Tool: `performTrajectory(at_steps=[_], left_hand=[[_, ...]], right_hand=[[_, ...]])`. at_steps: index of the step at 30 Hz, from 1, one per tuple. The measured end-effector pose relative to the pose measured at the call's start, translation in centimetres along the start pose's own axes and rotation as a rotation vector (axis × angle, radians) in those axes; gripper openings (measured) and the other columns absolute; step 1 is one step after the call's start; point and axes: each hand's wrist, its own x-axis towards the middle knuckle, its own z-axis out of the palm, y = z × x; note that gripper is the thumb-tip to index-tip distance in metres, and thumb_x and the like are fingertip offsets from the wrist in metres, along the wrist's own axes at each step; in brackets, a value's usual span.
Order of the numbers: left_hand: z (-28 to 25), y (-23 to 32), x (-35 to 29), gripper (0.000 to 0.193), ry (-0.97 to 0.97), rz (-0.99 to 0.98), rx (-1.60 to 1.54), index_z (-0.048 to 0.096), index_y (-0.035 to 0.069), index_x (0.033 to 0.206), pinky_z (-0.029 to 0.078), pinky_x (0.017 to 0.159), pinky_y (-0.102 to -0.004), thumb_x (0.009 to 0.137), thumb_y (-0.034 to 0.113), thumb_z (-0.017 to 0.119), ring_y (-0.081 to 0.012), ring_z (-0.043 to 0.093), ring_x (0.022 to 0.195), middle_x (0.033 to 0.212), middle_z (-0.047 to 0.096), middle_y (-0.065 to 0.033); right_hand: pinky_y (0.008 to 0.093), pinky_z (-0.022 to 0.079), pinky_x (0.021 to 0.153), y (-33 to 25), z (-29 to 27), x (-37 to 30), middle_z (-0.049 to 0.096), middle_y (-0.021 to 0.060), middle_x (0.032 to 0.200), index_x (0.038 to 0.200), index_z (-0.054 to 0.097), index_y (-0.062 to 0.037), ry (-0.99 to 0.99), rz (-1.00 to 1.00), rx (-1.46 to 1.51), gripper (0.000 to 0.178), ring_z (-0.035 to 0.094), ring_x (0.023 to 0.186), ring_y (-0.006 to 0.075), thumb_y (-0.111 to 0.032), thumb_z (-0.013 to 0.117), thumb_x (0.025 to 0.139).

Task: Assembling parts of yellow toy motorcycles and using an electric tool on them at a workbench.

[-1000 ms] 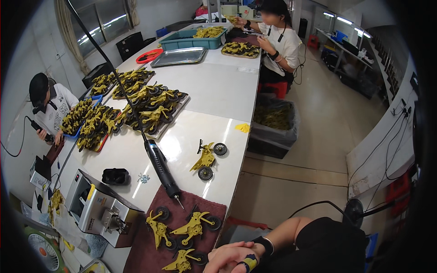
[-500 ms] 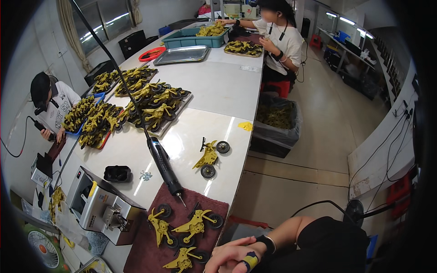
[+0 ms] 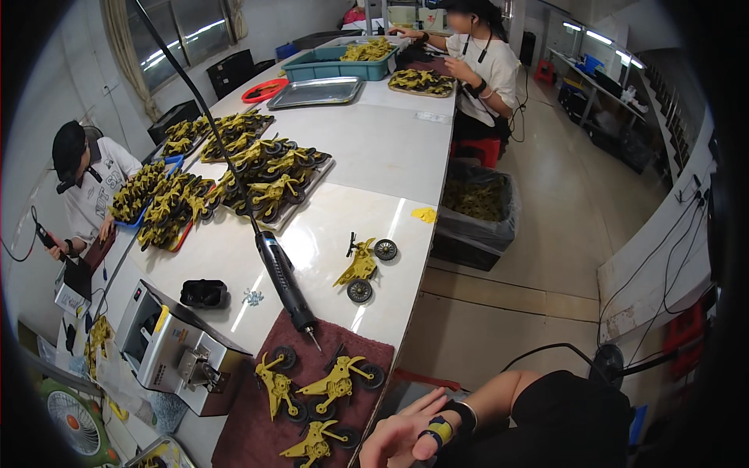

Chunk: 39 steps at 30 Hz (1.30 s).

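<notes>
The maroon cloth (image 3: pixel 246 433) carries three yellow toy motorcycles with black wheels: the left motorcycle (image 3: pixel 273 386) and the right motorcycle (image 3: pixel 333 380) side by side across its middle, the near motorcycle (image 3: pixel 314 442) at its near end. The right hand (image 3: pixel 398 443), on a forearm coming in from the right, is just off the cloth's near right corner; its visible fingers stand apart, with no object seen between them. Skin seems to overlap there, so I cannot tell whether the left hand is part of it, or how it stands. Over the cloth's far edge is the powered screwdriver (image 3: pixel 285 281), bit toward the toys. Beyond that edge lies a fourth motorcycle (image 3: pixel 359 264); beyond the far left corner are small silver pieces (image 3: pixel 253 296), probably screws, and a black tray (image 3: pixel 204 293). The silver machine (image 3: pixel 187 351) stands left of the cloth.

Good handling, I judge, means gripping a toy by its yellow body, as wheels may turn, pressing it flat to the cloth to curb sliding, and keeping fingers clear of the bit and neighbouring wheels from catching
</notes>
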Motion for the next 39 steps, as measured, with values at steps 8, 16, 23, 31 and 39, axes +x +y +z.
performTrajectory(at_steps=[8, 16, 23, 31, 39], left_hand=[[0.2, 2.8, -0.9, 0.029, 0.049, -0.059, 0.050, 0.060, -0.001, 0.097, 0.045, 0.077, -0.0334, 0.070, 0.009, 0.069, -0.0233, 0.059, 0.088, 0.094, 0.062, -0.0121], [1.0, 6.0, 3.5, 0.033, 0.105, -0.116, 0.103, 0.060, -0.001, 0.100, 0.045, 0.081, -0.0343, 0.070, 0.011, 0.068, -0.0249, 0.060, 0.091, 0.095, 0.062, -0.0137], [1.1, 8.7, 4.0, 0.036, 0.152, -0.172, 0.144, 0.060, -0.001, 0.102, 0.046, 0.084, -0.0350, 0.069, 0.012, 0.068, -0.0263, 0.060, 0.095, 0.096, 0.062, -0.0151], [1.5, 10.2, 5.8, 0.038, 0.191, -0.230, 0.144, 0.058, -0.001, 0.106, 0.045, 0.086, -0.0351, 0.072, 0.016, 0.065, -0.0265, 0.060, 0.097, 0.098, 0.061, -0.0155], [1.7, 9.9, 4.4, 0.040, 0.232, -0.310, 0.082, 0.054, -0.001, 0.111, 0.044, 0.088, -0.0343, 0.079, 0.023, 0.058, -0.0249, 0.058, 0.098, 0.102, 0.060, -0.0144]], right_hand=[[0.0277, 0.052, 0.065, -0.3, 0.1, 0.2, 0.064, 0.0207, 0.092, 0.108, 0.054, 0.0104, 0.013, 0.023, -0.060, 0.052, 0.064, 0.074, 0.0201, -0.032, 0.065, 0.080], [0.0255, 0.050, 0.061, 0.6, 0.6, 0.4, 0.064, 0.0185, 0.089, 0.108, 0.054, 0.0102, -0.034, -0.003, -0.066, 0.054, 0.064, 0.072, 0.0190, -0.036, 0.063, 0.081], [0.0278, 0.054, 0.059, 1.7, -0.7, 1.2, 0.065, 0.0227, 0.092, 0.110, 0.058, 0.0061, -0.247, -0.203, -0.128, 0.034, 0.066, 0.071, 0.0223, -0.021, 0.056, 0.089], [0.0264, 0.052, 0.053, 0.7, -0.8, 1.2, 0.065, 0.0212, 0.087, 0.105, 0.059, 0.0083, -0.216, -0.160, -0.262, 0.030, 0.066, 0.067, 0.0215, -0.016, 0.056, 0.089], [0.0252, 0.048, 0.058, 0.2, 0.8, 1.0, 0.065, 0.0173, 0.082, 0.100, 0.060, 0.0083, -0.127, -0.016, -0.269, 0.048, 0.064, 0.070, 0.0206, -0.037, 0.060, 0.083]])
